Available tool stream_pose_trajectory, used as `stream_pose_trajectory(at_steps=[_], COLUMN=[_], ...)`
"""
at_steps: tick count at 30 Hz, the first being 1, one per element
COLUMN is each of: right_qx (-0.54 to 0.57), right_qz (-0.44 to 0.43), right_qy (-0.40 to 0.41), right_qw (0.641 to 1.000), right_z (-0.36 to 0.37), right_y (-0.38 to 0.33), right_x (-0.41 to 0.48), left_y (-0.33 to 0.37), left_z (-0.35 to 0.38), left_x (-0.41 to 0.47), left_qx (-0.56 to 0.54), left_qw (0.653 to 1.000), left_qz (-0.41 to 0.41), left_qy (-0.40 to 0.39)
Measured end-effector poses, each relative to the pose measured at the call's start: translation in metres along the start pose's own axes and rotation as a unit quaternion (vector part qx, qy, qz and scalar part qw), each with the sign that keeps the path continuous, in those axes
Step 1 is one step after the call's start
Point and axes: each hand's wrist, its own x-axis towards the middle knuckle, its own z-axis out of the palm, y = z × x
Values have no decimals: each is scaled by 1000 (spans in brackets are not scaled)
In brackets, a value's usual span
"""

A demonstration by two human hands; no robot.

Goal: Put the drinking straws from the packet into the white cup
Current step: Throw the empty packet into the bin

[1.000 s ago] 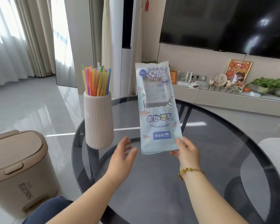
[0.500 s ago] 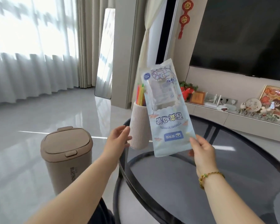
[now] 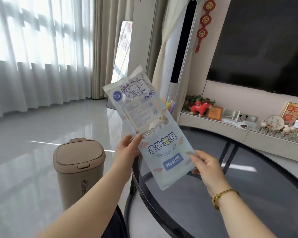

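A flat light-blue straw packet (image 3: 162, 152) with a clear window hangs tilted in the air above the table's left edge. My right hand (image 3: 207, 167) pinches its lower right corner. My left hand (image 3: 127, 149) grips its left edge about halfway up. The white cup is almost wholly hidden behind the packet; only the tips of the coloured straws (image 3: 169, 104) standing in it show past the packet's right edge.
A round dark glass table (image 3: 230, 194) with a black rim fills the lower right. A beige lidded bin (image 3: 77, 167) stands on the floor to the left. A low TV shelf (image 3: 230, 124) with ornaments runs along the far wall.
My left hand has closed on the packet's left edge; before it hovered open beside the cup. The packet tilted further left. The view swung left, toward the bin.
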Motion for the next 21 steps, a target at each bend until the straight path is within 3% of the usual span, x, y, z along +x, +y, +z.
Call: stream_pose_trajectory(at_steps=[10, 16, 21], right_qx=[-30, 20, 44], right_qz=[-8, 51, 113], right_qy=[-90, -139, -166], right_qw=[995, 989, 979], right_z=[91, 168, 214], right_y=[-5, 16, 43], right_x=[36, 56, 64], left_y=[8, -2, -16], left_z=[-99, -163, -193], left_x=[20, 37, 53], left_qx=[-66, -144, -173], left_qw=[980, 936, 915], left_qz=[-22, -26, -25], left_qy=[185, 320, 364])
